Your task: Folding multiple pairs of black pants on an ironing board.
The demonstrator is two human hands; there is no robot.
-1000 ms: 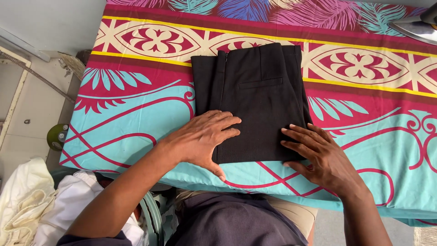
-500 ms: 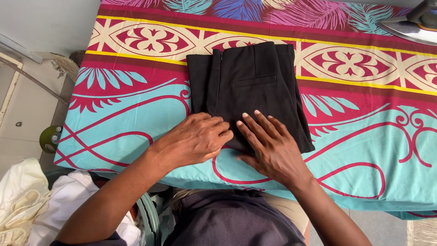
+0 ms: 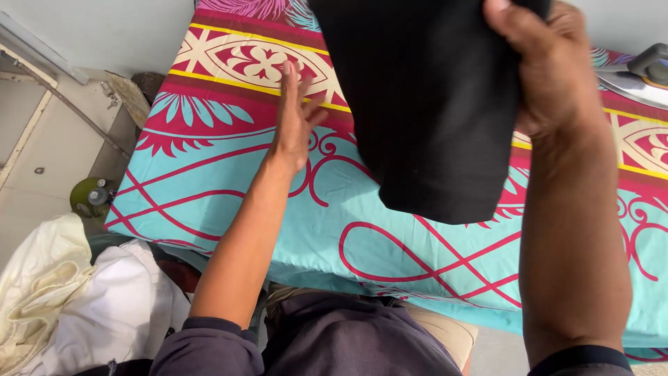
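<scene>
One right hand [image 3: 553, 66] gripping black garment [image 3: 424, 104], left hand [image 3: 296, 115] flat on cloth [image 3: 209, 188]

The left arm stretches forward and a little inward, bare from elbow to wrist, a dark sleeve bunched near the shoulder. The left hand [image 3: 293, 124] is flat and open, fingers spread and pointing away, the palm apparently turned down. The right forearm rises steeply, close to the camera, wrist bent. The right hand [image 3: 550, 66] is raised high, its grip closed; the fingertips run past the upper edge, so their curl is unclear.
</scene>
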